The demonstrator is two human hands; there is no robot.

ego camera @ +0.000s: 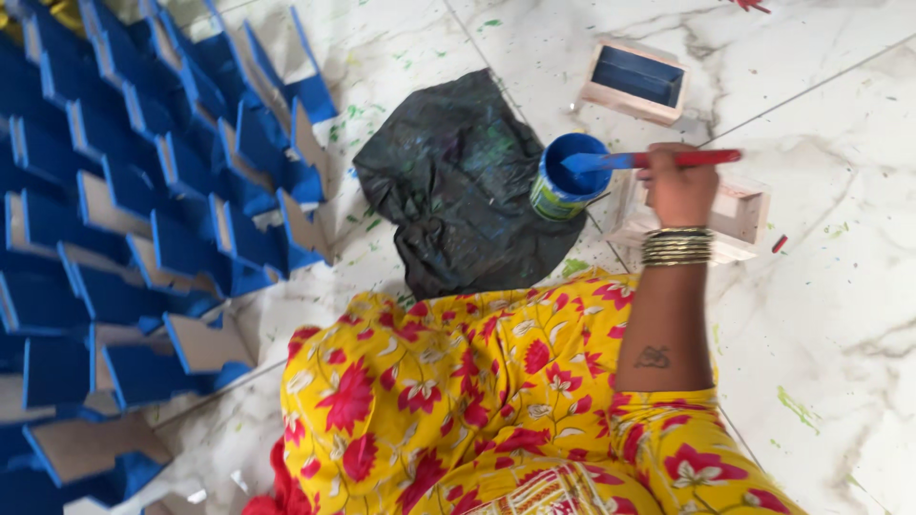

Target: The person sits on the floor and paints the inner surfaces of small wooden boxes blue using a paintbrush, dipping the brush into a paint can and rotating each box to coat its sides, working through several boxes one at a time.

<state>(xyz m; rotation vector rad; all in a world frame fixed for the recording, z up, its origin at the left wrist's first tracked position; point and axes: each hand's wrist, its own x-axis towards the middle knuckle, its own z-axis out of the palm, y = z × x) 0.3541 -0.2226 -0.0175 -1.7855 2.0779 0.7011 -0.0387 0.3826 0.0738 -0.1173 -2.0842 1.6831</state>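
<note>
Painted blue wooden pieces (143, 219) are lying in overlapping rows across the left of the marble floor (840, 315), leaning one on the next, apparently so the wet faces are drying without touching. A crumpled dark plastic sheet (458, 181) is sitting at centre, seemingly shielding the tiles under the blue paint can (565, 177) at its right edge. The right hand (679, 189) is closing firmly around the red handle of a paintbrush (649, 159); the brush's long axis is running nearly level, bristles pointing left over the can's mouth. An unpainted wooden box (739, 215) is lying beneath that hand, another box (634, 81) beyond. The left hand is not showing; its state cannot be reported.
</note>
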